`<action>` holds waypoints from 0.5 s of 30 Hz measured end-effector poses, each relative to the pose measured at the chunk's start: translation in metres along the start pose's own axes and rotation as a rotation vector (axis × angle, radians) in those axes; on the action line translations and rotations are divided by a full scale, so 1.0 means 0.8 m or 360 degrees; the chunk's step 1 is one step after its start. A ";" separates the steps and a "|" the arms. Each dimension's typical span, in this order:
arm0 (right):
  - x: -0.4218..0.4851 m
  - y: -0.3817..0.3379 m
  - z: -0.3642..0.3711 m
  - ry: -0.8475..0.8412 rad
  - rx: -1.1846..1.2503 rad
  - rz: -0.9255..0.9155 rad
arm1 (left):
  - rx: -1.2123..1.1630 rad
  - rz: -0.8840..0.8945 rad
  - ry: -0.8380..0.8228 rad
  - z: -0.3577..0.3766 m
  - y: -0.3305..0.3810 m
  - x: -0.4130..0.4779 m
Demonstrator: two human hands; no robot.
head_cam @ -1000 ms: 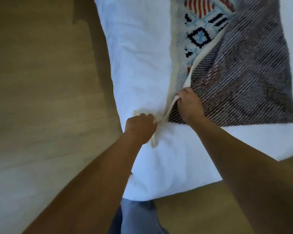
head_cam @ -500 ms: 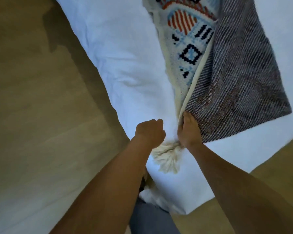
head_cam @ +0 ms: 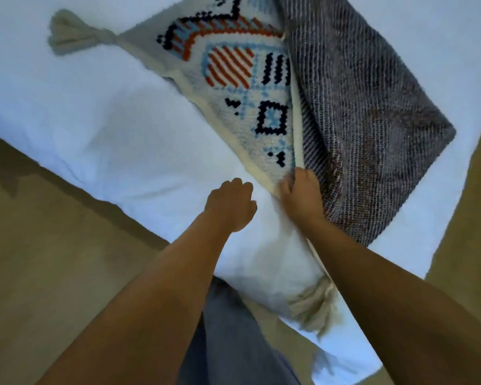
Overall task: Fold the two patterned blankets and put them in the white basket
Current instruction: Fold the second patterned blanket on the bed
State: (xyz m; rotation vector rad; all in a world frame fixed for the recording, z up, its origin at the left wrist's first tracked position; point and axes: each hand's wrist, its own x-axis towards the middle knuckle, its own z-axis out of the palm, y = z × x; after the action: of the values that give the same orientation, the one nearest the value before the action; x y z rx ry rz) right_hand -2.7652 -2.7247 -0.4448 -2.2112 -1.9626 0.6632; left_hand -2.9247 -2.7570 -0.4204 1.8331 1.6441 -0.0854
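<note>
**Folding the blanket on the bed**

The patterned blanket (head_cam: 233,87) lies on the white bed (head_cam: 109,140). Part of it is flipped over, so its grey back side (head_cam: 372,112) shows on top. The white basket is not in view.

The right hand (head_cam: 300,201) holds the blanket at its near edge. Its fingers (head_cam: 286,190) are curled round the cream border, just where the grey side meets the bright side. The left hand (head_cam: 231,207) is just beside it, over the sheet. Its fingers are loosely bent and hold nothing.

The step in hand looks like making a fold. To do it well, the left hand should take the edge too, a little way along. Then both hands can lift and carry the edge across together, so it lands straight on the far edge. The corner with the far tassel (head_cam: 67,31) is a good mark to aim at. The near tassel (head_cam: 314,307) hangs off the bed by the right arm, so it may need tucking in. Pulling with one hand could make the fold crooked.
</note>
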 end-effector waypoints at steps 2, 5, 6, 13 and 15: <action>0.039 -0.012 -0.001 0.0038 0.0078 0.0080 | 0.0019 0.0068 0.0032 -0.023 -0.005 0.046; 0.096 -0.028 -0.001 0.0117 0.0122 0.0031 | 0.0020 0.0123 0.0154 -0.064 -0.015 0.116; 0.114 -0.034 -0.004 0.0149 0.0101 0.0017 | 0.0002 0.0126 0.0181 -0.079 -0.020 0.136; 0.271 -0.078 -0.015 0.0218 0.0091 -0.0043 | -0.0242 -0.0028 0.0193 -0.176 -0.051 0.296; 0.317 -0.092 -0.017 0.0293 0.0135 0.0050 | -0.0319 0.0017 0.0150 -0.191 -0.051 0.327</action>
State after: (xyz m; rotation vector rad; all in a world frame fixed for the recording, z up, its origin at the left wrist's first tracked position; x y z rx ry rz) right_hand -2.8102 -2.4653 -0.4681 -2.1717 -1.7815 0.5154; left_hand -2.9651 -2.4549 -0.4407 1.7152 1.6428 0.1672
